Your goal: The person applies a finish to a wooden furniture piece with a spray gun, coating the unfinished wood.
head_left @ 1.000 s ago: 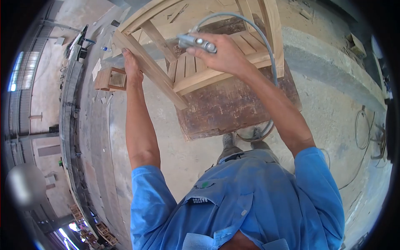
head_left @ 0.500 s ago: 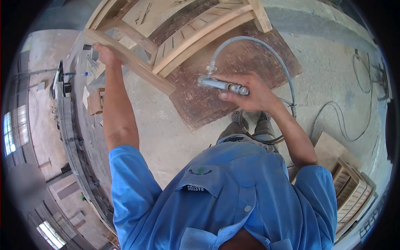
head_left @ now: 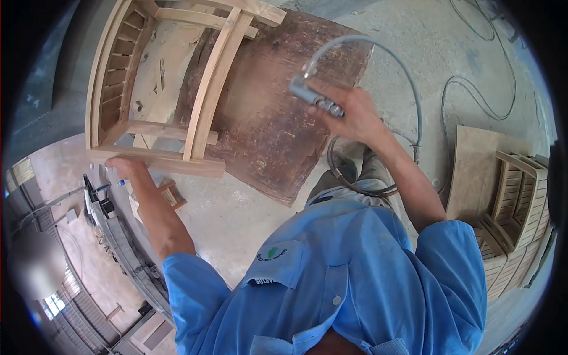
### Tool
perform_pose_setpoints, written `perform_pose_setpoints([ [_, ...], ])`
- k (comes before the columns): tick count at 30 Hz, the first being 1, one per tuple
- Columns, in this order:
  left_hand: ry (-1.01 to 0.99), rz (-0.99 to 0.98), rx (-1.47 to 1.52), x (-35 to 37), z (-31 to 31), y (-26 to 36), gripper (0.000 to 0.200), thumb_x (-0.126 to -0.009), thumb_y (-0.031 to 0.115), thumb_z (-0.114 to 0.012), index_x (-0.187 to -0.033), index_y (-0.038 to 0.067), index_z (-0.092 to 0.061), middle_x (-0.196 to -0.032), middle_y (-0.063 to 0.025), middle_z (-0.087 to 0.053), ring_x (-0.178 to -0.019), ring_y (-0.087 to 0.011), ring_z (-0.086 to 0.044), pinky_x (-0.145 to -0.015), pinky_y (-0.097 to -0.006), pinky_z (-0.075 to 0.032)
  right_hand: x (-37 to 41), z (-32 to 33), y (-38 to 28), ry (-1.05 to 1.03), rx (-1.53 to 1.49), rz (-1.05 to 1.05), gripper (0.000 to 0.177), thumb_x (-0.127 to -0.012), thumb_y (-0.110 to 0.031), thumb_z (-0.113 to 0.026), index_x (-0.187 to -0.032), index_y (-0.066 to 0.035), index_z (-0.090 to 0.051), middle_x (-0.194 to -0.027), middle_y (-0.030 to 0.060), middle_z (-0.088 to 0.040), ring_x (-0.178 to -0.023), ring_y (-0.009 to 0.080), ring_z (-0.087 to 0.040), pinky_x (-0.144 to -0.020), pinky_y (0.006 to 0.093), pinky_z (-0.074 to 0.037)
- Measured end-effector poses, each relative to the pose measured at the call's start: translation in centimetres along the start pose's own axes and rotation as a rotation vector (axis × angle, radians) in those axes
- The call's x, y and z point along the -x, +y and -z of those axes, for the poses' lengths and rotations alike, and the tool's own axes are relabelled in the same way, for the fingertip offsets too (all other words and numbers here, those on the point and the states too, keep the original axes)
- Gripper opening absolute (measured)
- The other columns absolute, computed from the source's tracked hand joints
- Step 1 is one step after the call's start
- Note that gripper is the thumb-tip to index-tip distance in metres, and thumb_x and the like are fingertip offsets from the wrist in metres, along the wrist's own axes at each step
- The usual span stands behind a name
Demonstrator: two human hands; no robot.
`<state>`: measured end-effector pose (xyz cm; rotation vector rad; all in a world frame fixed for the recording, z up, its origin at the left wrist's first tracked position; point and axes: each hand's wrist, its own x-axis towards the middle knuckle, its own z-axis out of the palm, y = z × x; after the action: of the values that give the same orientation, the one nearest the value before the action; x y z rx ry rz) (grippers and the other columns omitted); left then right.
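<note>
My left hand (head_left: 127,167) is closed on the lower edge of a pale wooden slatted furniture frame (head_left: 204,89), at its bottom left corner. The frame stands tilted at the upper left, with its slatted side (head_left: 121,62) at the far left. My right hand (head_left: 358,118) is wrapped round a silver metal spray gun (head_left: 315,96), held apart from the frame and to its right. A grey hose (head_left: 408,83) loops from the gun's front end down past my right forearm. The gun looks slightly smeared by motion.
A worn brown board (head_left: 266,130) lies on the concrete floor beneath the frame. Slatted wooden pieces (head_left: 520,207) and a plain panel (head_left: 473,165) stand at the right. A thin hose (head_left: 473,89) snakes across the floor. A small wooden piece (head_left: 171,195) lies near my left forearm.
The wooden frame has turned and shifted left in view, its slatted part now at the left. My left hand has moved lower with it. The spray gun has risen slightly and tilted.
</note>
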<state>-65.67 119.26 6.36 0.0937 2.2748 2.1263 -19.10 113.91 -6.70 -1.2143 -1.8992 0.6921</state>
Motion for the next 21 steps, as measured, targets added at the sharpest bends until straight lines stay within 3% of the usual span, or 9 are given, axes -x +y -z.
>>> perform_pose_setpoints([
  [3, 0.014, -0.007, 0.063, -0.2, 0.5, 0.0, 0.076, -0.088, 0.053, -0.049, -0.124, -0.014, -0.054, -0.128, -0.0234, -0.058, -0.113, -0.0382, -0.06, -0.094, -0.0473, -0.053, -1.7, 0.3, 0.3, 0.222, 0.006, 0.05, 0.05, -0.082, -0.034, -0.073, -0.127, -0.014, -0.063, -0.089, 0.0161, -0.072, -0.07, 0.0346, -0.069, -0.062, 0.0439, -0.054],
  [6, 0.075, 0.034, 0.055, -1.0, 1.1, -0.5, 0.079, -0.087, 0.054, -0.051, -0.122, -0.016, -0.053, -0.127, -0.0248, -0.058, -0.111, -0.0392, -0.061, -0.091, -0.0469, -0.054, -2.3, 0.4, 0.3, 0.183, 0.044, -0.081, 0.049, -0.082, -0.031, -0.073, -0.126, -0.014, -0.064, -0.093, 0.018, -0.072, -0.075, 0.0365, -0.07, -0.063, 0.0438, -0.054],
  [12, 0.169, -0.002, -0.05, -1.2, 1.8, -1.3, 0.082, -0.086, 0.058, -0.051, -0.117, -0.017, -0.056, -0.123, -0.0261, -0.06, -0.109, -0.0403, -0.062, -0.09, -0.0481, -0.055, -0.7, -0.6, 2.2, 0.175, 0.013, -0.097, 0.045, -0.083, -0.033, -0.072, -0.124, -0.016, -0.065, -0.086, 0.0145, -0.072, -0.076, 0.0344, -0.07, -0.066, 0.045, -0.054],
  [15, 0.144, -0.032, -0.028, -0.9, 1.5, -1.6, 0.083, -0.086, 0.059, -0.05, -0.116, -0.017, -0.058, -0.122, -0.026, -0.061, -0.107, -0.04, -0.062, -0.091, -0.0482, -0.054, -1.8, -1.2, 2.5, 0.162, -0.145, -0.124, 0.044, -0.083, -0.028, -0.075, -0.122, -0.012, -0.066, -0.093, 0.0164, -0.072, -0.079, 0.0352, -0.069, -0.069, 0.0395, -0.054],
  [18, 0.097, -0.048, 0.006, 1.0, 1.5, -1.8, 0.084, -0.086, 0.06, -0.051, -0.121, -0.016, -0.055, -0.126, -0.0243, -0.059, -0.11, -0.0386, -0.061, -0.095, -0.0479, -0.051, -3.6, -3.2, 4.7, 0.202, -0.193, -0.175, 0.045, -0.086, -0.044, -0.068, -0.123, -0.019, -0.066, -0.078, 0.0115, -0.071, -0.072, 0.0351, -0.068, -0.07, 0.044, -0.054],
  [21, 0.086, -0.074, -0.019, 2.4, 2.1, -2.0, 0.086, -0.086, 0.061, -0.049, -0.13, -0.014, -0.049, -0.134, -0.0223, -0.055, -0.117, -0.0382, -0.057, -0.1, -0.0468, -0.049, -4.7, -5.8, 7.3, 0.192, -0.211, -0.284, 0.045, -0.087, -0.046, -0.065, -0.124, -0.02, -0.067, -0.079, 0.0125, -0.071, -0.073, 0.0343, -0.068, -0.07, 0.0439, -0.054],
])
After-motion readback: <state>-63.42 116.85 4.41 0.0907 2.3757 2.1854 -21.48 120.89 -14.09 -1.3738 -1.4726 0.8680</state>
